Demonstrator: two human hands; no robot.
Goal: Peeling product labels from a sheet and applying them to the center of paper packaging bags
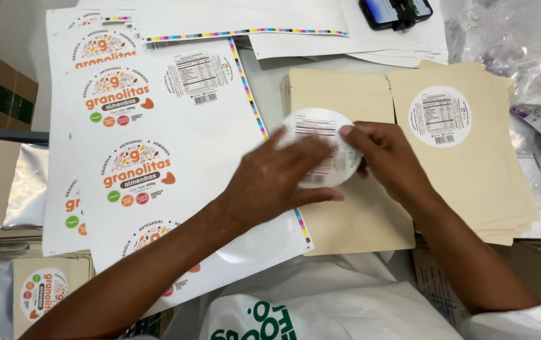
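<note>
Left hand: I see my left hand curled, its fingers pinching the near edge of a round white sticker.
Right hand: my right hand is partly closed, fingertips holding the sticker's far side.
Sticker: it sits over a tan paper bag, between both hands.
Bag pile: a second stack of tan bags, one sticker already on top, lies just beside.
Sticker sheet: a big white sheet of colourful round labels lies to the left.
Phone: a dark phone rests far back.
</note>
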